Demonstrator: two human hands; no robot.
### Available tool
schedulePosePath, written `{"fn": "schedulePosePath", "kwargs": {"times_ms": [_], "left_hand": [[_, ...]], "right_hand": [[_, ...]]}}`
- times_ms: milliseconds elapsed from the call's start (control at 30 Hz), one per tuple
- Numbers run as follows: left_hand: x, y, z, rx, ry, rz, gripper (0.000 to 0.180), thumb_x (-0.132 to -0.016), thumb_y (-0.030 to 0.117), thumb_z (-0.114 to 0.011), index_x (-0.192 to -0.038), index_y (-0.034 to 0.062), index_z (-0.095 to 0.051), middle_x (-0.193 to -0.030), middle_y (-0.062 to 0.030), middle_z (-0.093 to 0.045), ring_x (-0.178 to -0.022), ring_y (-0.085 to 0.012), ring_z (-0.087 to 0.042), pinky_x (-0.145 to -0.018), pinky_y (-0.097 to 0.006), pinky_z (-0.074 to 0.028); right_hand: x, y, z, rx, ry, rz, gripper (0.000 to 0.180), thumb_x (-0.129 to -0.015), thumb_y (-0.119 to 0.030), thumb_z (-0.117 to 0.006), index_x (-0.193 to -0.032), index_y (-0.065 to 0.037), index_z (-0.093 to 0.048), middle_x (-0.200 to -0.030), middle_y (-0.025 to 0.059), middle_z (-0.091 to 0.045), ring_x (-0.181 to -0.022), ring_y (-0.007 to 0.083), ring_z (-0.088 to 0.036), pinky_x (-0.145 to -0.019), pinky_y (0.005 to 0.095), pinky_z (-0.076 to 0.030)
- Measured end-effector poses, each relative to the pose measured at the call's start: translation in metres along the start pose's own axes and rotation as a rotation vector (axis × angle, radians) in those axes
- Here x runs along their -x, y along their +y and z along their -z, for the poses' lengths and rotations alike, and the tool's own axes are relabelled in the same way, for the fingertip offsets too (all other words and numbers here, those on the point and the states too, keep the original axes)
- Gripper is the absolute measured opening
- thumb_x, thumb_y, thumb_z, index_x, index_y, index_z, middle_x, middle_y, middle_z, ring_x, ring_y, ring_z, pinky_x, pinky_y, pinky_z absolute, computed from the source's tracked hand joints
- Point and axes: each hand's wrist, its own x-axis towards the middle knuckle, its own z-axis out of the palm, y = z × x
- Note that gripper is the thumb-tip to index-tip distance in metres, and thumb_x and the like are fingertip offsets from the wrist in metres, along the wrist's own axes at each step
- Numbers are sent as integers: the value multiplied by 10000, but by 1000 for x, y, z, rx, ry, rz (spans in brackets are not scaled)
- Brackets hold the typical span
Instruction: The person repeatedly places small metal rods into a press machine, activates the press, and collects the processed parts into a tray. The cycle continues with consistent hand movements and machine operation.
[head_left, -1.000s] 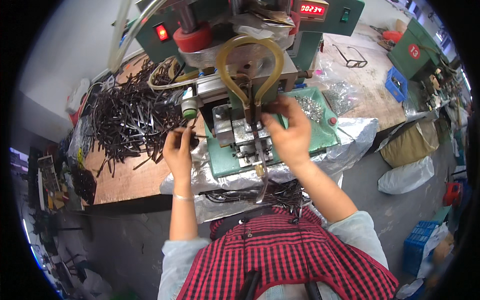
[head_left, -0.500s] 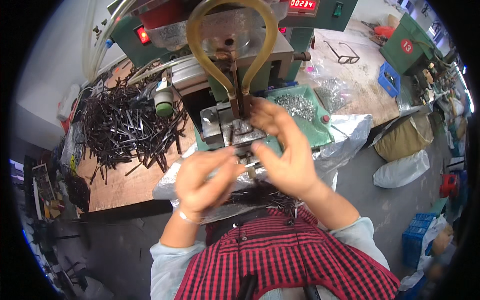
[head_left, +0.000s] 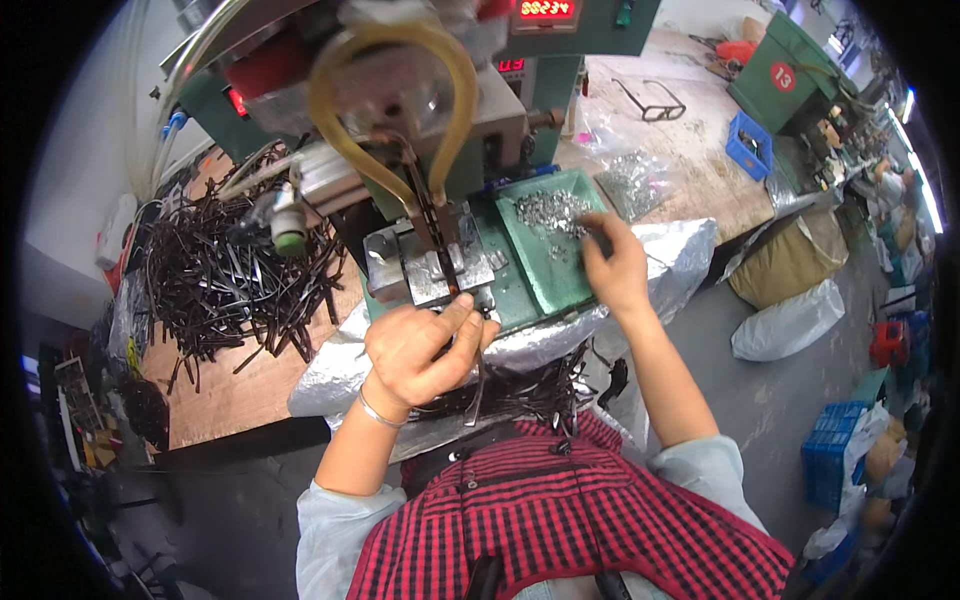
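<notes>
My left hand (head_left: 425, 350) is closed, its thumb and forefinger pinching a dark brown glasses temple (head_left: 453, 284) at the metal fixture (head_left: 425, 272) of a green bench machine. One end of the temple lies in the fixture, under two copper-coloured prongs (head_left: 427, 220) joined to a looped yellowish hose (head_left: 468, 85). My right hand (head_left: 617, 265) is over the right side of a green tray (head_left: 545, 285), thumb and forefinger apart. Its fingertips are beside a heap of small shiny metal parts (head_left: 550, 210); whether they touch any is too small to tell.
A large pile of dark temples (head_left: 245, 260) covers the bench at left. More temples (head_left: 540, 385) lie on silvery sheeting along the front edge. Behind the tray are a bag of small parts (head_left: 635, 185), a glasses frame (head_left: 660, 108), a blue box (head_left: 748, 145) and a green bin (head_left: 785, 75).
My right hand has left the fixture and moved right to the tray of metal parts. My left hand has moved in to the fixture, holding the temple there. The whole view has shifted slightly.
</notes>
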Motion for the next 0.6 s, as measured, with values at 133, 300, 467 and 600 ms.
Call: {"fn": "schedulePosePath", "kwargs": {"times_ms": [133, 300, 467, 600], "left_hand": [[-3, 0, -1, 12, -18, 25, 281, -756, 73, -883, -976, 84, -710, -956, -87, -748, -570, -158, -610, -476, -282, -470], [3, 22, 10, 115, -8, 255, 327, -723, 36, -876, -1023, 51, -746, -1042, -115, -765, -646, -190, -678, -542, -284, -519], [47, -2, 71, -371, 12, 405, 249, -785, 67, -818, -1025, 78, -754, -993, -105, -746, -720, -235, -668, -624, -337, -526], [71, -78, 78, -432, -199, 901, 157, -831, 64, -755, -977, 28, -712, -924, -105, -663, -817, -327, -675, -703, -412, -541]], "right_hand": [[19, -18, -5, 311, -22, 25, 125, -808, -82, -725, -932, -65, -729, -940, 112, -668, -980, 347, -631, -878, 450, -509], [15, -23, -25, 370, -20, 40, 119, -778, -150, -772, -822, -58, -711, -908, 121, -635, -956, 353, -616, -844, 479, -493], [22, -29, -18, 176, 4, -185, 90, -845, -101, -734, -906, -41, -704, -891, 137, -720, -846, 321, -698, -771, 415, -539], [15, -26, -21, 42, 88, -31, 82, -870, -59, -725, -945, -27, -719, -940, 140, -737, -879, 311, -707, -803, 390, -540]]}}
